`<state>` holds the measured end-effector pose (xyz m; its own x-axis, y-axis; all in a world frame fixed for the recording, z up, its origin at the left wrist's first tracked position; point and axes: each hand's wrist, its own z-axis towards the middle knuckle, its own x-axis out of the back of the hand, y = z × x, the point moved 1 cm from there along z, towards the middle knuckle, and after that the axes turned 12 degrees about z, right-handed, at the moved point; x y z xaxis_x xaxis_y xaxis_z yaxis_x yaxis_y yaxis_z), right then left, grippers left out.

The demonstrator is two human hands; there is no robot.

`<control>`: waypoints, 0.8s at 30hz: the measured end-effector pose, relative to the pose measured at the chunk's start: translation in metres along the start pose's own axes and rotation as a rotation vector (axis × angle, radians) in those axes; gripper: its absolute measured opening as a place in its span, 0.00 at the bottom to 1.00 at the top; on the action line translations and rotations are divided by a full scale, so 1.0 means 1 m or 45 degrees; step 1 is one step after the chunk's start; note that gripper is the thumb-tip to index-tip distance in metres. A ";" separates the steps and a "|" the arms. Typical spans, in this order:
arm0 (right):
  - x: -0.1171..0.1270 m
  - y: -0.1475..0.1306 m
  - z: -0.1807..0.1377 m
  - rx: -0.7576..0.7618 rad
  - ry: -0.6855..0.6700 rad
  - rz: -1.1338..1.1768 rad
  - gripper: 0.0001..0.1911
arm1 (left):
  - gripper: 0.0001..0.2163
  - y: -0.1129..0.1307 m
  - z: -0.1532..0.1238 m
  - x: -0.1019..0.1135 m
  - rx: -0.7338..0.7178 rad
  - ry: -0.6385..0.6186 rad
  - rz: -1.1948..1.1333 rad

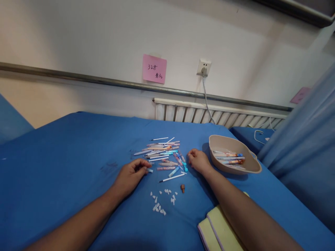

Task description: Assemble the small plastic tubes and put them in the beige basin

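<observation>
My left hand (131, 177) is closed, thumb and fingers pinching a small light-blue pen part (150, 170) at the left edge of a pile of pens. My right hand (198, 160) lies to the right of the pile, its fingers curled in; anything inside them is hidden. Between the hands are pen barrels (165, 168) with pink patterns, a light-blue pen piece (173, 172), turquoise pen parts (185, 166) and white refills (171, 178). Nearer to me lie several small white pieces (157, 207) and one brown pen part (182, 188).
A beige basin (253, 166) with several pens (230, 157) stands right of my right hand. Under my right forearm is a folded yellow cloth (218, 226). The blue-covered table (65, 164) reaches to a white radiator (180, 112). A blue curtain (300, 139) hangs at the right.
</observation>
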<state>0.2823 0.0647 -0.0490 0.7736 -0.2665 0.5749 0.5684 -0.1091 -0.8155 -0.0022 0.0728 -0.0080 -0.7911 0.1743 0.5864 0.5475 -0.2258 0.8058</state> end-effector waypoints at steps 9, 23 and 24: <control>0.002 -0.012 -0.008 0.093 -0.022 -0.168 0.07 | 0.08 0.000 0.000 0.000 0.000 -0.005 0.000; 0.006 -0.027 -0.018 0.180 -0.105 -0.111 0.06 | 0.07 0.002 -0.002 -0.001 -0.005 -0.018 0.012; 0.007 -0.033 -0.024 0.240 -0.186 -0.078 0.05 | 0.07 0.002 -0.002 -0.001 -0.001 -0.015 0.011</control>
<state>0.2627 0.0435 -0.0197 0.7605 -0.1223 0.6377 0.6472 0.0638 -0.7597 -0.0004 0.0702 -0.0071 -0.7832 0.1835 0.5941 0.5540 -0.2279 0.8007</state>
